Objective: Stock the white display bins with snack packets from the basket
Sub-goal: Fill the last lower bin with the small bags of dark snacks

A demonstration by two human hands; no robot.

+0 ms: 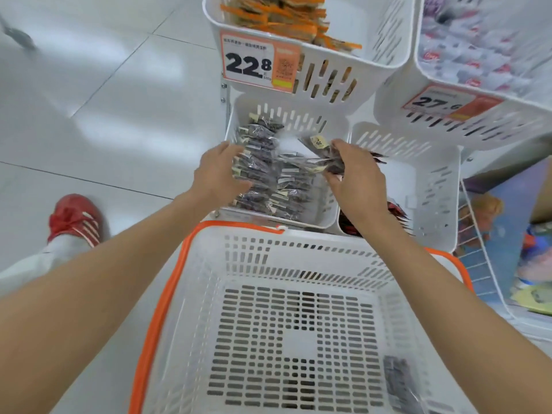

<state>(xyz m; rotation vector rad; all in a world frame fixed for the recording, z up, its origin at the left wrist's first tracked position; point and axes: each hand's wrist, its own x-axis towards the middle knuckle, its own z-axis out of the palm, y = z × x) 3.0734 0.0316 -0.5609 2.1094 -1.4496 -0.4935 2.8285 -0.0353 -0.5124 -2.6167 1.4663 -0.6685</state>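
Head view shows both hands over the lower white bin (298, 119), which is partly filled with a standing row of packets (260, 174). The right hand (357, 177) pinches a few dark packets (324, 162) between thumb and fingers, above the free space at the right side of the bin. The left hand (219, 171) holds nothing. Its fingers lie rather straight against the row, probably so that the row does not fall over.

The first risk, I think, is the grip. The packets look smooth and shiny, and several are held together, so one can slide out. It could drop outside the bin, or into the neighbour bin (418, 174) just beside it, where red packets (397, 210) lie. The second risk is the row: if the left hand goes away too early, the standing packets may tip into the free space. The basket (167, 294) is nearly empty. One packet (400, 383) lies in its near right corner and is easy to forget.
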